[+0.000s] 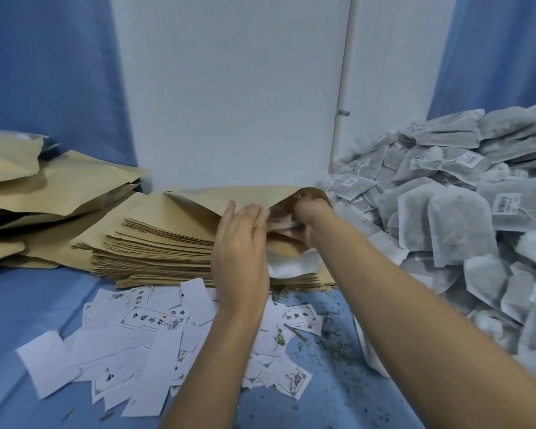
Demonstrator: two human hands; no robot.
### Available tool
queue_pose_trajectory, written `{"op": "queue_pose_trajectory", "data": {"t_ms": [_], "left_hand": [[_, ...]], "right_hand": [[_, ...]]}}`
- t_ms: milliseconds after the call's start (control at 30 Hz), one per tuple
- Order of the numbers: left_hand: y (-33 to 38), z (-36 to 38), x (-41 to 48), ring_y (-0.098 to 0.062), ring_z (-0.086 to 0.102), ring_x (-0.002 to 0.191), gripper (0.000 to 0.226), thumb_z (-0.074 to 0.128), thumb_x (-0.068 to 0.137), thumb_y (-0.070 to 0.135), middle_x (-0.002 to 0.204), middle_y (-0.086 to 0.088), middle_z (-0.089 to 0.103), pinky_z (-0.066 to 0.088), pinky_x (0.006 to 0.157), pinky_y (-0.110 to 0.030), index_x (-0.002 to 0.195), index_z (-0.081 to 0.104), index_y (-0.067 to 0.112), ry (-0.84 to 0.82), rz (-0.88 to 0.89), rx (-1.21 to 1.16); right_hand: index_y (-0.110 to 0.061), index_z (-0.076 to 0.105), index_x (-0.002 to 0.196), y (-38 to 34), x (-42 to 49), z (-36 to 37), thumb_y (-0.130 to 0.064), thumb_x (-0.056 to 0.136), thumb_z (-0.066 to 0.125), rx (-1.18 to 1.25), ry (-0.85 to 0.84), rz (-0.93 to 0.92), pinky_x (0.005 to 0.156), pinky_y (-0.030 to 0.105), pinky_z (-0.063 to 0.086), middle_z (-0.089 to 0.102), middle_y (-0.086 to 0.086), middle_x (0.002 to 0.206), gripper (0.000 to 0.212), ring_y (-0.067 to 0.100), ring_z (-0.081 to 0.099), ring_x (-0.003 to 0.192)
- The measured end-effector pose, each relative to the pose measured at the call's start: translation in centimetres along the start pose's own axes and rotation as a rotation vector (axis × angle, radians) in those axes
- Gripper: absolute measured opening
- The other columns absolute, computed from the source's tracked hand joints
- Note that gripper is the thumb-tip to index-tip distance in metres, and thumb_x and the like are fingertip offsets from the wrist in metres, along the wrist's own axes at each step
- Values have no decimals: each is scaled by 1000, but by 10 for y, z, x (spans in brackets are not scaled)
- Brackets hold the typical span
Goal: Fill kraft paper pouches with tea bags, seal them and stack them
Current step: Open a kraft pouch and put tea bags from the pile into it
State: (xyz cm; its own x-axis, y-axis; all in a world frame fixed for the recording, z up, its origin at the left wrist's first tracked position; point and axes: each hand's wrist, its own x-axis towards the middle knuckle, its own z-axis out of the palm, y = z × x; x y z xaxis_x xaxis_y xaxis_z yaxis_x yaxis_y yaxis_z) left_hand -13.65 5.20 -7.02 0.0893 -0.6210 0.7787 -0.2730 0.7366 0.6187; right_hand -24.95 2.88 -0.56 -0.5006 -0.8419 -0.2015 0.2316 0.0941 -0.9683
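The kraft pouch (229, 198) lies mid-frame on the stack of empty pouches (155, 243). The left hand (242, 246), fingers straight, props its mouth; the right hand (307, 209) is curled inside, its grasp hidden. Should the prop slip, the mouth may collapse and its contents may spill.

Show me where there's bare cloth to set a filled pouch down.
Bare blue cloth lies front-left, between the pouch piles and the scattered labels. A narrower strip between the labels and the tea bag heap is free but strewn with crumbs. Crowded: the flat pouch stack in the middle, the heap at right.
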Motion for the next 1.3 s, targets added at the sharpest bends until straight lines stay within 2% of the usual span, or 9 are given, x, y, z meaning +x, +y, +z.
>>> {"op": "queue_pose_trajectory", "data": {"t_ms": [200, 300, 433, 633, 867, 967, 1100, 1200, 1300], "left_hand": [[0, 2, 0, -12, 35, 136, 30, 46, 98, 29, 125, 3, 62, 22, 96, 2, 116, 66, 15, -63, -111, -80], [-6, 1, 6, -9, 30, 139, 32, 44, 98, 33, 129, 4, 60, 19, 89, 8, 118, 65, 18, -107, -145, -59], [-10, 1, 10, -8, 28, 140, 32, 45, 98, 34, 130, 5, 59, 23, 87, 5, 118, 64, 18, -155, -162, -39], [-7, 0, 5, -10, 32, 138, 33, 45, 98, 34, 127, 5, 61, 21, 86, 8, 118, 65, 18, -101, -172, -78], [9, 2, -1, -11, 48, 126, 33, 45, 97, 36, 109, 17, 60, 28, 86, 1, 111, 68, 18, -47, -109, -59], [10, -1, 3, -16, 53, 121, 31, 44, 98, 35, 109, 8, 66, 37, 81, -13, 107, 68, 19, -53, -120, -56], [3, -5, 8, -21, 55, 118, 32, 41, 99, 36, 106, 2, 67, 41, 77, -22, 108, 67, 19, -100, -161, -50], [-1, -5, 8, -15, 49, 126, 32, 41, 99, 36, 111, 4, 67, 37, 77, -18, 109, 67, 18, -104, -155, -27], [-3, -3, 6, -8, 45, 130, 32, 42, 99, 36, 112, 6, 66, 36, 78, -16, 109, 67, 19, -111, -153, -41]], "right_hand": [[1, 58, 101, -5, -11, 17, -14, 96, 38, 228, -147, 182, 52, 39, 58, 64, 19, 91, 25, 31, 63, 76], [-3, 60, 105, -4, -12, 14, -22, 96, 32, -132, -56, 74, 78, 37, 57, 66, 17, 99, 35, 29, 64, 84], [-5, 52, 76, 2, -14, 4, -12, 97, 36, -635, 101, -301, 68, 32, 46, 53, 11, 77, 27, 25, 52, 71], [-4, 50, 105, 16, -11, 4, -10, 94, 44, -620, 204, -516, 64, 23, 43, 54, 9, 98, 13, 22, 54, 85], [-19, 42, 74, 11, -12, 22, -9, 99, 39, -197, -41, -247, 85, 35, 54, 52, 4, 83, 28, 18, 57, 74], [-13, 57, 85, 8, -5, 14, -15, 95, 50, -769, 183, -368, 80, 35, 53, 62, 10, 99, 12, 27, 62, 93], [-12, 53, 69, 12, -14, 7, -19, 94, 52, -1488, 438, -695, 48, 24, 30, 66, 6, 89, 25, 21, 55, 64], [-7, 61, 82, 16, -17, 3, -18, 96, 48, -1309, 372, -693, 57, 29, 35, 62, 10, 85, 22, 29, 61, 84], [6, 58, 92, 9, -13, 5, -8, 96, 47, -614, 219, -330, 75, 31, 53, 65, 13, 96, 18, 28, 65, 87]]}}
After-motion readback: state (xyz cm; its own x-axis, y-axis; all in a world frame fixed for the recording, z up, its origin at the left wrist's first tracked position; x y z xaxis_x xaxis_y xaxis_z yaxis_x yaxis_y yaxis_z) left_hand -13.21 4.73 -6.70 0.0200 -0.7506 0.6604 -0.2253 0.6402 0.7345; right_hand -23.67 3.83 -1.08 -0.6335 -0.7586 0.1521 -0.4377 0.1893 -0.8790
